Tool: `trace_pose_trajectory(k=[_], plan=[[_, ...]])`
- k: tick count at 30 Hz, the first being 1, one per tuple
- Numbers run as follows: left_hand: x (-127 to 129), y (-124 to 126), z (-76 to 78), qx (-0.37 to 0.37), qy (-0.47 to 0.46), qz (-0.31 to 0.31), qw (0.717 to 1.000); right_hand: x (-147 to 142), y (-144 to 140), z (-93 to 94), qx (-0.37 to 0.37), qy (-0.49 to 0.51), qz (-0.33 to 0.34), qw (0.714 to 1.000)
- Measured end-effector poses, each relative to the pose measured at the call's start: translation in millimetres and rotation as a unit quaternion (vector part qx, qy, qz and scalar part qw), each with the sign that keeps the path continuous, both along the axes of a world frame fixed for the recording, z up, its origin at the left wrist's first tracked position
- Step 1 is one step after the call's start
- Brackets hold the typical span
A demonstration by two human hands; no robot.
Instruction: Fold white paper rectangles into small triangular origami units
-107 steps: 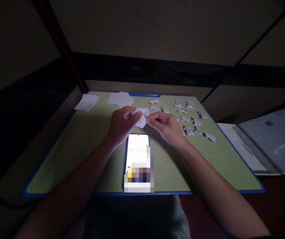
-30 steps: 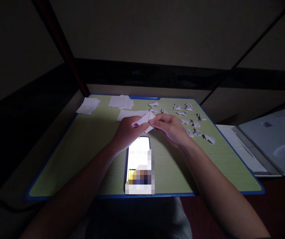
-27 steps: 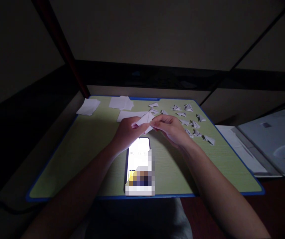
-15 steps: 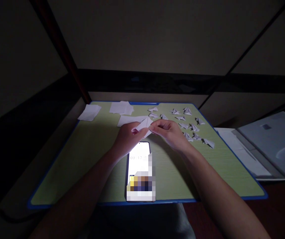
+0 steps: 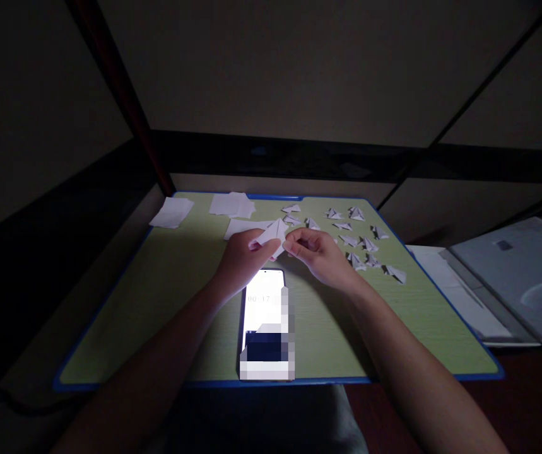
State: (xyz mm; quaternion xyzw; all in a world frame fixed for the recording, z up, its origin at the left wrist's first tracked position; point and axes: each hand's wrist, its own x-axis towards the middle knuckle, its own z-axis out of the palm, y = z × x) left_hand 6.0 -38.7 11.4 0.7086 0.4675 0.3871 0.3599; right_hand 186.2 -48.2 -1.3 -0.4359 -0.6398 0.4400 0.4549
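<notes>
A partly folded piece of white paper [image 5: 274,233], with a pointed top and a crease down its middle, is held above the table. My left hand [image 5: 242,255] grips it from the left, thumb lying across its lower front. The fingers of my right hand [image 5: 317,252] are pinched together at the paper's lower right edge. Just below the hands, a phone [image 5: 264,309] with a lit screen showing a timer lies on the green table [image 5: 166,302]; part of the screen is pixelated.
Several small folded paper pieces [image 5: 368,244] lie to the right. Loose white sheets rest at the back left [image 5: 172,212], back middle [image 5: 231,204] and behind my left hand [image 5: 242,227]. A blue rim [image 5: 460,302] edges the table. An open pale box [image 5: 526,271] stands at the right.
The paper has turned slightly and its tip shifted a little left and up. My right fingers have moved slightly at its edge. Both hands stay in about the same place.
</notes>
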Motion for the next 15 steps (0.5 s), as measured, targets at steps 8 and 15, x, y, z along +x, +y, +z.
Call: trace_pose_trajectory(k=[8,15], plan=[[0.8,1.7,0.5,-0.032,-0.041,0.002,0.999,-1.2,-1.2,1.1,0.004,-0.024,-0.012,1.000],[0.3,0.3,3.2,-0.043,-0.029,-0.028,0.998,3.1,0.8,0.7,0.001,-0.036,-0.001,0.999]])
